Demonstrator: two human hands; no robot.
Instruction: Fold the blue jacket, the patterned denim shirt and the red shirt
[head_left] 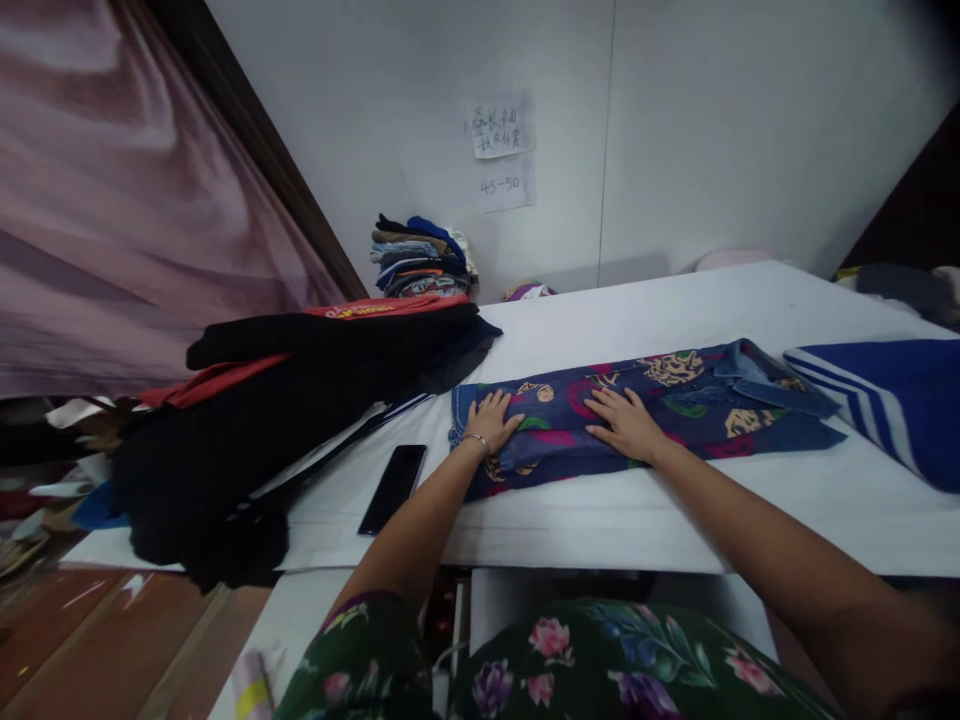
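Note:
A folded blue denim garment (705, 400) with a collar and a pattern in pink, green and tan lies lengthwise on the white-covered table (600, 520). My left hand (491, 420), with a bracelet at the wrist, rests flat on its left end, fingers spread. On the middle of the garment lies my right hand (626, 425), palm down with fingers apart. Neither hand grasps anything. The collar points to the right, close to a blue garment with white stripes (900, 410).
Black and red clothes (247, 430) are heaped on the table's left, hanging over its front edge. A phone (394, 488) lies beside my left forearm. Folded clothes (420, 258) are stacked at the back against the wall, below paper notes (504, 150). A pink curtain (135, 220) hangs at left.

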